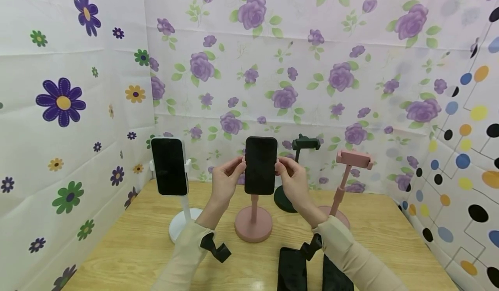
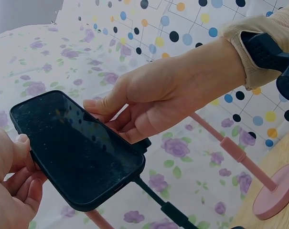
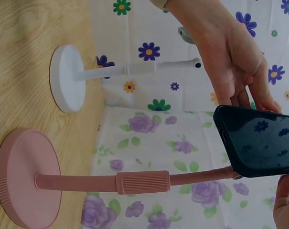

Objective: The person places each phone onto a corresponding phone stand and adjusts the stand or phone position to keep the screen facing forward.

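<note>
Upright at the middle of the head view is a black smartphone (image 1: 261,165), its dark screen facing me. It sits at the top of a pink phone stand (image 1: 253,231), whose holder is hidden behind it. My left hand (image 1: 225,182) pinches the phone's left edge with thumb and fingers. On the opposite edge, my right hand (image 1: 295,185) pinches at about the same height. The left wrist view shows the right thumb along the phone's rim, with the other fingers bent at its side and behind. In the right wrist view, the stand's ribbed collar (image 3: 143,182) shows below the phone.
To the left, a white stand (image 1: 181,224) carries another phone (image 1: 169,166). Behind on the right are a dark green stand (image 1: 306,143) and a second pink stand (image 1: 354,159), their holders without phones. Two dark phones lie at the table's front, one (image 1: 292,269) beside the right sleeve.
</note>
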`<state>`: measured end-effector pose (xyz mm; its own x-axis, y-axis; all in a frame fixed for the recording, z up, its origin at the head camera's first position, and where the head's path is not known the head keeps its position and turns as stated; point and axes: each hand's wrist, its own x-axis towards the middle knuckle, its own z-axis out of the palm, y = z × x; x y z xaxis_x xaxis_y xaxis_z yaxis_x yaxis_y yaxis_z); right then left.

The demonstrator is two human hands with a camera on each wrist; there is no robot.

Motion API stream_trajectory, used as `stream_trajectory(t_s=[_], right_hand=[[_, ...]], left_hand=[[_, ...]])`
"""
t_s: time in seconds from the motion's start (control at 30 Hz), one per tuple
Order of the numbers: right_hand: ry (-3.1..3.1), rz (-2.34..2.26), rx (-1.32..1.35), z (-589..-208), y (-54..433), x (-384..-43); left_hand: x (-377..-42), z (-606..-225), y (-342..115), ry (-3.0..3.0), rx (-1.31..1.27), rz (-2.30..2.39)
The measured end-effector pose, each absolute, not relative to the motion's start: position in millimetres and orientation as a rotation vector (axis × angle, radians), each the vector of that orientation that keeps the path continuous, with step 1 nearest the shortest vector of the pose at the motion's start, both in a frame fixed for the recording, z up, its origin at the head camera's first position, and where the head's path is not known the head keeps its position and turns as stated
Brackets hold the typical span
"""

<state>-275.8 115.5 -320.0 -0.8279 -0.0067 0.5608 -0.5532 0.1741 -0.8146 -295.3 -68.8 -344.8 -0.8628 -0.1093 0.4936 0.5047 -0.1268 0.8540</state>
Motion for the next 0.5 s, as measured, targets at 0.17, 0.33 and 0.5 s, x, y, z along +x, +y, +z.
stream_trajectory(t_s=[0.17, 0.33, 0.5], right_hand=[[-2.019, 1.716, 0.53, -331.7, 117.3, -288.5], [-1.991, 1.743, 0.545, -340.7, 117.6, -296.6], [-1.964, 1.746, 0.574, -342.3, 115.8, -296.0]], left_hand=[[-296.1, -346.5, -70.4, -1.741, -0.423, -2.051], [-294.1, -346.9, -72.3, -1.766, -0.403, -2.039], [-290.3, -344.6, -73.3, -1.787, -0.394, -2.014]])
